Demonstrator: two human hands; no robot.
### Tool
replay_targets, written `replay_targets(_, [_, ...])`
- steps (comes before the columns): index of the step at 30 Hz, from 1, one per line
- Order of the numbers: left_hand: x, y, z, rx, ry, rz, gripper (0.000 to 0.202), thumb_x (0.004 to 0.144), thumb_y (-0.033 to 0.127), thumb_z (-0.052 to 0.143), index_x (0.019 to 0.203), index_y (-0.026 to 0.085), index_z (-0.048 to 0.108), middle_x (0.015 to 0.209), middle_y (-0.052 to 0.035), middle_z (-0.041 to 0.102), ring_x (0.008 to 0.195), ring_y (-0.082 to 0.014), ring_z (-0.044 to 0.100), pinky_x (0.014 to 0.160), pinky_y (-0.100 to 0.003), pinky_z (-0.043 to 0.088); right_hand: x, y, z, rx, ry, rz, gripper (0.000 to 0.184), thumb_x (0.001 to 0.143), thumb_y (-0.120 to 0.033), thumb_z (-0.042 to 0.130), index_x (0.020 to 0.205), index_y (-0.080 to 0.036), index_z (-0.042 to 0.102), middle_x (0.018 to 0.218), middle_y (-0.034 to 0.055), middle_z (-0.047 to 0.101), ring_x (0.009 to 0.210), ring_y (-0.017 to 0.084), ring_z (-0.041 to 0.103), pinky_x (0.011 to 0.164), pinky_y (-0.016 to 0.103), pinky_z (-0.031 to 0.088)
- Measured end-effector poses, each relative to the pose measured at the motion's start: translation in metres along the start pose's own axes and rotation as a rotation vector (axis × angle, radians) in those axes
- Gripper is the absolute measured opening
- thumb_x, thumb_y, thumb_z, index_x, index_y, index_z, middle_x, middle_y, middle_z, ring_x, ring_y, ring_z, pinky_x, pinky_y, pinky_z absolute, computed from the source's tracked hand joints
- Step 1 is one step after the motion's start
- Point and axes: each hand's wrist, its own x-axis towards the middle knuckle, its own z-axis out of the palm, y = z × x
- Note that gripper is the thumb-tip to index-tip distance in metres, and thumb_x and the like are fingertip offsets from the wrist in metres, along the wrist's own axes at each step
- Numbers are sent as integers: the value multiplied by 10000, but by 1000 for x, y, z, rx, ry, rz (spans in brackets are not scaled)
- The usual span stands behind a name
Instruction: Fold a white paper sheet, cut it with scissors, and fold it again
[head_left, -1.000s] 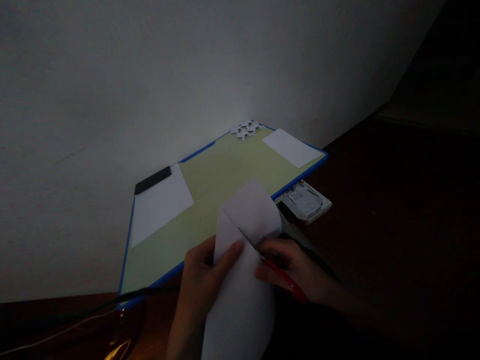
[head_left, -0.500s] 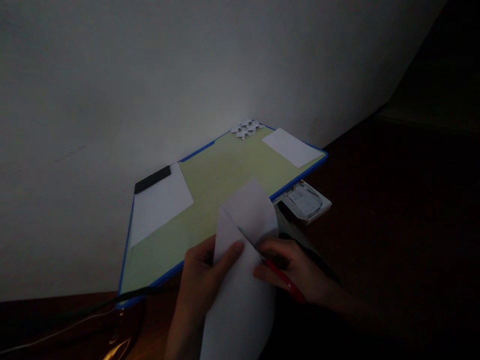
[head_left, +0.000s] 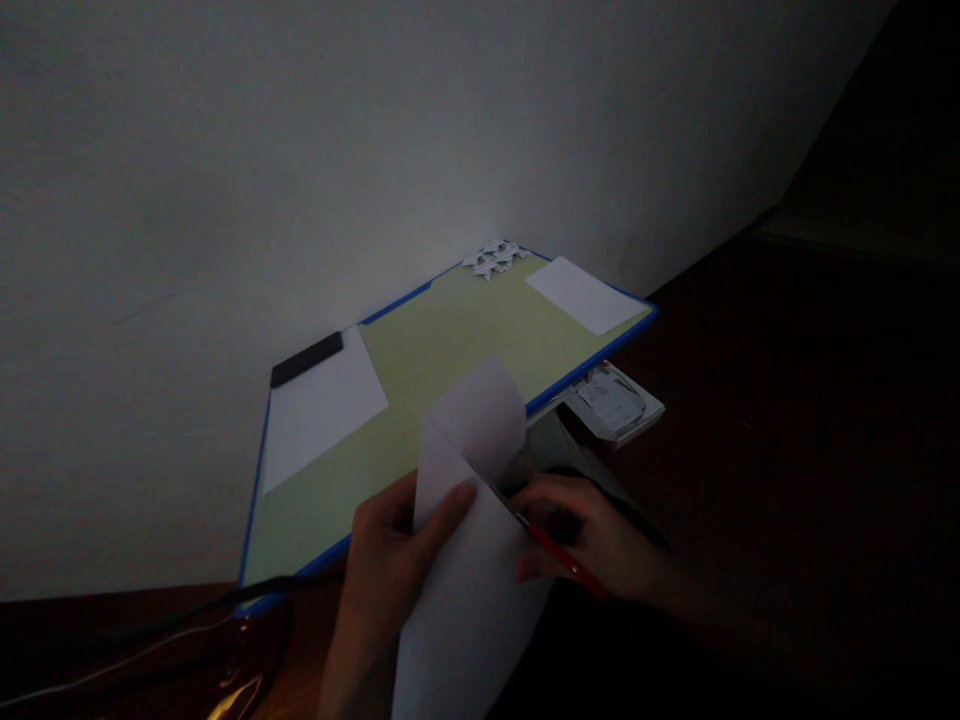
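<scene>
A white sheet of paper [head_left: 469, 580] is gripped at its left edge by my left hand [head_left: 401, 540], thumb on top and the fingers behind it. My right hand [head_left: 592, 530] is closed on red-handled scissors [head_left: 564, 560]. Their blades lie in a slanting cut in the sheet, just right of my left thumb. Beyond the cut, the paper's upper part [head_left: 484, 410] bends up and curls over to the right. My right fingertips are close to the cut edge, and the blade tips are partly hidden by paper.
A low blue-edged table [head_left: 420, 350] stands against the wall. On it lie white paper [head_left: 322, 415] with a dark bar [head_left: 307, 358], another white sheet [head_left: 585, 295] and small folded paper pieces [head_left: 495, 258]. A white box [head_left: 611, 400] is below its right side.
The paper and my left hand have shifted slightly left. The sheet's upper part curls more, and the gap at the cut looks wider. The scissors stay in the cut.
</scene>
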Motion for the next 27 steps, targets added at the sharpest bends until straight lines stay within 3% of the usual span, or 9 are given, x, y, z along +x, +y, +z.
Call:
replay_targets(6, [-7, 7, 2, -25, 76, -11, 324, 719, 482, 871, 775, 171, 801, 663, -42, 732, 577, -192, 637, 481, -248, 473, 0, 6, -6, 30, -43, -59, 528, 715, -561, 946, 1060, -196, 784, 915, 11, 681, 773, 155, 615, 664, 272, 481])
replay_targets(12, [-2, -10, -11, 52, -42, 146, 373, 812, 527, 805, 825, 154, 815, 713, -57, 737, 618, -194, 634, 516, -246, 488, -1, 4, -11, -79, -38, -120, 471, 798, -514, 905, 1122, -184, 811, 926, 36, 733, 824, 179, 654, 731, 293, 511])
replay_targets(16, [-5, -17, -19, 112, -55, 168, 409, 896, 543, 729, 782, 156, 794, 680, -48, 709, 606, -176, 604, 513, -232, 461, -2, 0, -16, -103, -55, -108, 534, 766, -492, 934, 1211, -223, 813, 911, 32, 755, 820, 184, 663, 715, 288, 509])
replay_targets(22, [-10, -12, -13, 39, 45, 167, 324, 880, 498, 768, 877, 176, 804, 800, -55, 774, 692, -197, 684, 591, -247, 534, -1, 8, -20, -91, -81, -172, 608, 710, -466, 972, 1255, -255, 802, 917, 33, 771, 802, 180, 675, 695, 287, 524])
replay_targets(27, [-9, -12, -8, 2, 78, 173, 314, 864, 499, 778, 888, 186, 799, 809, -54, 782, 666, -194, 689, 569, -254, 538, -3, 13, -22, -69, -84, -161, 525, 775, -368, 948, 1263, -250, 796, 994, 50, 804, 858, 185, 711, 744, 295, 561])
